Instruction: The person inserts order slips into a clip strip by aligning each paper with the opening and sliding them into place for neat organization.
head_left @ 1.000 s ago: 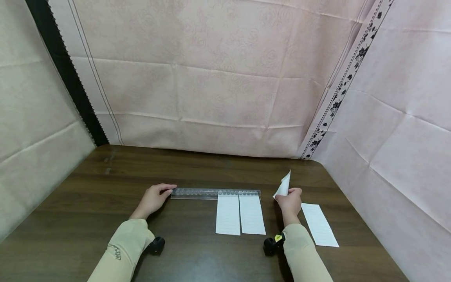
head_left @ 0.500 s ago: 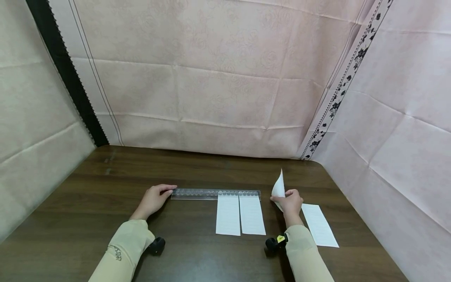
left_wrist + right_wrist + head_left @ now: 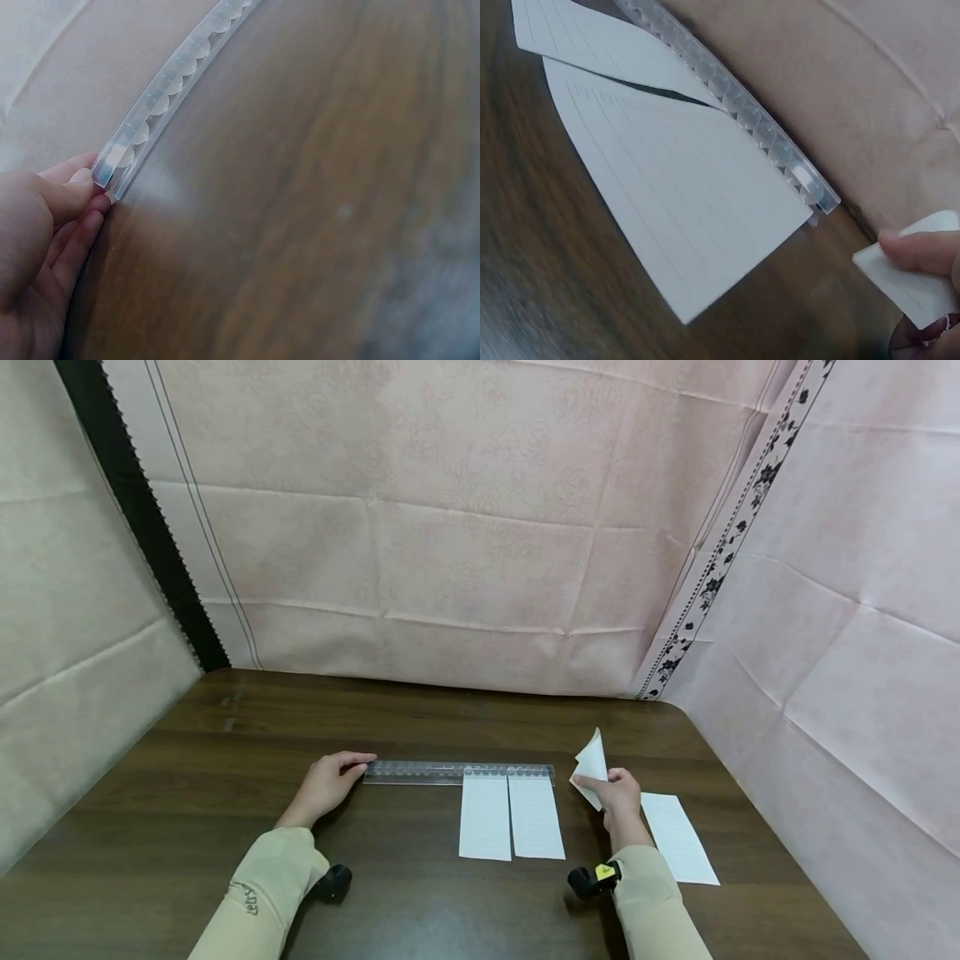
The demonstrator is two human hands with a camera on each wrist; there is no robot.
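Note:
My left hand (image 3: 327,785) pinches the left end of a clear plastic strip (image 3: 420,772) with a row of round, scalloped shapes along it. In the left wrist view the thumb (image 3: 71,191) lies over the strip's end and the other fingers are beneath. Two narrow lined paper sheets (image 3: 485,818) (image 3: 536,818) lie side by side, their top edges at the strip's right part. Right of them, my right hand (image 3: 618,797) holds another sheet of paper (image 3: 592,762), raised and bent. The right wrist view shows the thumb (image 3: 922,251) on that sheet (image 3: 915,289).
One more white paper sheet (image 3: 680,839) lies on the brown wooden table (image 3: 405,893), right of my right forearm. Pale cloth (image 3: 420,552) hangs along the table's back and both sides. A black wrist device (image 3: 588,881) sits at my right cuff.
My right hand has shifted slightly left and toward me with its sheet, which has turned and bent differently. The left hand, plastic strip and sheets on the table have stayed in place.

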